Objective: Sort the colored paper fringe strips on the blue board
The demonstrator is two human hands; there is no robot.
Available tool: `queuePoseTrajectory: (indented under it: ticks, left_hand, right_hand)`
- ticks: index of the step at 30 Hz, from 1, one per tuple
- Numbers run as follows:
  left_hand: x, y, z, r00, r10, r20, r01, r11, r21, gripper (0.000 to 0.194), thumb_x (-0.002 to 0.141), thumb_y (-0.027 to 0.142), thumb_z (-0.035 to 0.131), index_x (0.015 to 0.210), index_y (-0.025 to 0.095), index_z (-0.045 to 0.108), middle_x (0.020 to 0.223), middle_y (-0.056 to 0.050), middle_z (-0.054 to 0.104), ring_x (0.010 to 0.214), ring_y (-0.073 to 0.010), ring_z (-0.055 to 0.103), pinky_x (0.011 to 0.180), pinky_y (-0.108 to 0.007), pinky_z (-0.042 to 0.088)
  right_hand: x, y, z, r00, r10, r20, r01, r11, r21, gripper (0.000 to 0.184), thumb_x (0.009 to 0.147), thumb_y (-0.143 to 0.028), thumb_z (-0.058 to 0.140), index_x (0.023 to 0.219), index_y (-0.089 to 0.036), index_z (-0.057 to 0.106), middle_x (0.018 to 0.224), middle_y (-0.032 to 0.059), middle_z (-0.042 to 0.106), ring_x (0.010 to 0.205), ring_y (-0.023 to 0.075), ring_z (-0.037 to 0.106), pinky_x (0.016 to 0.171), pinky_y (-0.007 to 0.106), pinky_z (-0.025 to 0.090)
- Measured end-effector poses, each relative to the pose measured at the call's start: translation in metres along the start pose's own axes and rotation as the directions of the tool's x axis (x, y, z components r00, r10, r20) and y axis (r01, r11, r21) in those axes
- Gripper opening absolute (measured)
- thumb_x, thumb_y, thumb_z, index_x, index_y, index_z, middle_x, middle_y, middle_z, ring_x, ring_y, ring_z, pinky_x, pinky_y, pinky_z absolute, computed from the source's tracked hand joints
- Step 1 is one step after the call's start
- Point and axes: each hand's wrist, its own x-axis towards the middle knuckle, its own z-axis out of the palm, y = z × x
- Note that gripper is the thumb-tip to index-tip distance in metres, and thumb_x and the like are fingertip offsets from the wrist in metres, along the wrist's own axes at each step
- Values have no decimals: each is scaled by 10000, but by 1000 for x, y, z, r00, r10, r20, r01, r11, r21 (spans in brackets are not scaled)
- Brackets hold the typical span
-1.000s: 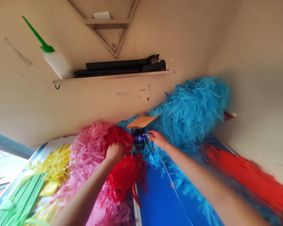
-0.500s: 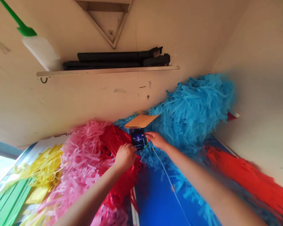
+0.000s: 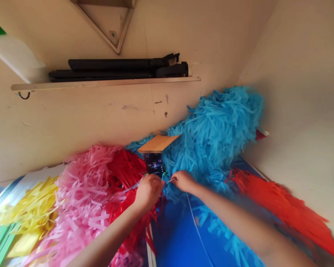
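My left hand (image 3: pixel 149 191) is closed in a pinch in front of the phone, just over the red fringe. A thin white string (image 3: pixel 196 222) runs up the blue surface to my right hand (image 3: pixel 183 181), whose thumb and fingertips pinch it. A short pale length of it shows between the two hands, and a blurred pale strand sticks out left of my left hand. Behind my hands a phone (image 3: pixel 155 163) with a lit, dark screen stands upright, partly hidden by my left fingers. An orange-brown card (image 3: pixel 158 143) lies above the phone like a cover.
Blue paper fringe (image 3: pixel 217 126) heaps against the wall at right. Pink fringe (image 3: pixel 85 189), red fringe (image 3: pixel 128 167) and yellow fringe (image 3: pixel 30 200) lie left, beside green paper strips (image 3: pixel 1 239). A red-orange fringe bundle (image 3: pixel 284 207) lies right. A shelf (image 3: pixel 105 84) holds black objects (image 3: pixel 119 70).
My right hand has come down from the phone's right edge, and a pale length of string now shows between my hands. The view has shifted right.
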Motion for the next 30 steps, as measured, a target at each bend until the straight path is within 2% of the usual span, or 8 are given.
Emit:
queuePoseTrajectory:
  ticks: [1,3,5,8,10,14,22,30]
  left_hand:
    - [4,-6,-4,991,-81,-107,77,996,-35,396,937,459,415,733,222,658,905,-96,687,936,-265,618,916,-430,454]
    - [15,-18,-11,930,-234,-282,202,970,-138,442,959,486,314,860,200,636,889,-105,658,920,-268,613,885,-439,470]
    - [26,-28,-15,871,-328,-366,241,934,-264,478,948,536,307,1037,174,606,973,-116,665,956,-264,626,869,-421,492]
    - [41,-34,-12,856,-362,-370,189,884,-427,621,950,611,228,1187,153,574,1088,-126,686,1004,-244,653,860,-379,517]
    - [48,-33,-7,862,-363,-353,156,853,-497,692,945,653,198,1155,142,615,1030,-117,712,980,-242,667,850,-370,522]
    - [56,-30,4,852,-386,-354,129,809,-573,677,902,707,339,1039,132,669,897,-85,718,900,-240,667,808,-356,525]
    - [62,-29,11,763,-465,-450,117,782,-612,579,937,650,324,1049,167,623,974,-74,681,933,-216,640,837,-331,503]
    - [63,-24,7,746,-472,-470,155,809,-567,565,938,626,316,1080,171,619,1039,-85,690,1005,-231,641,865,-333,502]
  right_hand:
    - [0,-3,2,1000,16,-6,-17,1000,-22,136,859,-235,650,850,-226,785,887,63,774,875,222,701,680,250,427]
    - [-1,-10,7,998,51,-28,-52,997,-64,129,854,-300,672,843,-229,780,885,78,771,867,235,703,661,258,425]
    - [-2,-17,13,995,83,-58,-89,991,-97,185,855,-377,673,841,-222,773,891,101,766,856,255,705,648,275,426]
    - [-1,-24,19,989,115,-92,-126,983,-130,260,845,-434,659,848,-198,767,909,148,758,856,295,706,643,307,438]
    - [0,-26,21,987,126,-96,-139,980,-144,231,830,-384,657,854,-182,767,920,174,753,873,316,706,650,320,446]
    - [5,-26,20,985,158,-71,-166,976,-142,141,773,-252,660,809,-175,773,877,179,751,860,322,710,645,319,448]
    - [-4,-5,3,984,176,-34,-177,984,-24,117,704,-199,666,778,-211,755,823,88,756,809,262,692,587,268,373]
    - [-35,24,-13,986,169,6,-165,954,251,107,717,-170,683,807,-165,741,777,20,735,716,167,633,595,224,367]
